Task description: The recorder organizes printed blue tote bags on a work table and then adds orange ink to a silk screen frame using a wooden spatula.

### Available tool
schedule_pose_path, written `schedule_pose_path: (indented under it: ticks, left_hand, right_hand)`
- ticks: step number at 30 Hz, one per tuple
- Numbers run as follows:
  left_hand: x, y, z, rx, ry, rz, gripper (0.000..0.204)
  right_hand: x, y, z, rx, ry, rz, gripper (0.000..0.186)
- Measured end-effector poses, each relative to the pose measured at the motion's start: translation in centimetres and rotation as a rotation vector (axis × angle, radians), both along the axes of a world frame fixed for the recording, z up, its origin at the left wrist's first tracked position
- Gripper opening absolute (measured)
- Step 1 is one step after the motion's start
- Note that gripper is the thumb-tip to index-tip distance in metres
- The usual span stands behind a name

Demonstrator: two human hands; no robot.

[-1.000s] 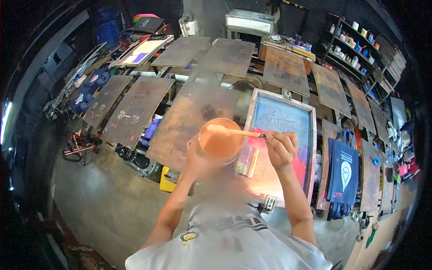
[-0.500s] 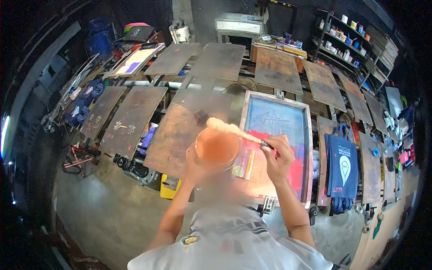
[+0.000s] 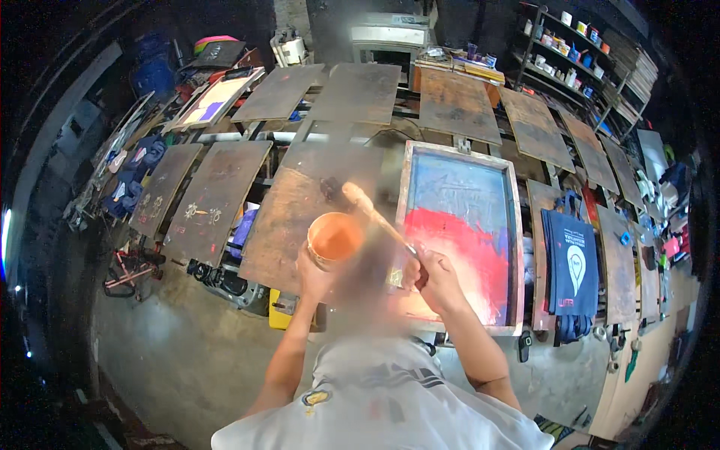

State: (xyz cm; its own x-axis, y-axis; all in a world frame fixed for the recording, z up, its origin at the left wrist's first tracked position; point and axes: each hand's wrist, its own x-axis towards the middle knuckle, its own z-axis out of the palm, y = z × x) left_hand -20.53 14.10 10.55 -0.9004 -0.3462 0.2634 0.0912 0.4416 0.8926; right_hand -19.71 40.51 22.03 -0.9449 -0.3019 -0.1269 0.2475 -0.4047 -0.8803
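My left hand (image 3: 315,276) is wrapped around a tub of orange ink (image 3: 334,238), its open top facing up. In my right hand (image 3: 436,279) the fingers are closed on the handle of a stirring stick (image 3: 384,225), whose far end is thickly coated in pale orange. The stick slants up and left, its coated end beyond the tub's far right side. Below and right of my hands lies a wooden-framed printing screen (image 3: 516,247), blue at the far part and smeared with red ink nearer me. A blurred smear in the view hides part of the space between my hands.
A bare, stained board (image 3: 289,217) lies beneath the tub. More flat boards (image 3: 356,94) stand in rows around. Dark blue tote bags (image 3: 570,262) lie on a board at the right. A shelf of containers (image 3: 566,67) stands at the far right; a yellow object (image 3: 279,309) sits below the near board.
The tub has moved left and away from the camera. My right hand has come left and down; the stick now slants more steeply, its coated end thinner-looking and off the tub's rim.
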Motion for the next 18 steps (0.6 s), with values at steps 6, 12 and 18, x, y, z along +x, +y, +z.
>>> schedule_pose_path:
  ticks: [6,12,18]
  left_hand:
    - [0.0,-2.1,-0.8,-0.400,0.012,0.035,0.095]
    - [-0.3,-7.2,-3.6,-0.454,0.182,-0.060,0.102]
    - [-0.4,-9.5,-3.8,-0.482,0.291,-0.260,0.100]
  right_hand:
    - [0.6,-2.1,-0.4,0.258,-0.021,0.060,0.039]
    - [0.4,-2.7,-2.9,0.744,0.297,0.013,0.031]
    - [0.5,-8.1,-5.5,1.126,0.493,0.023,0.031]
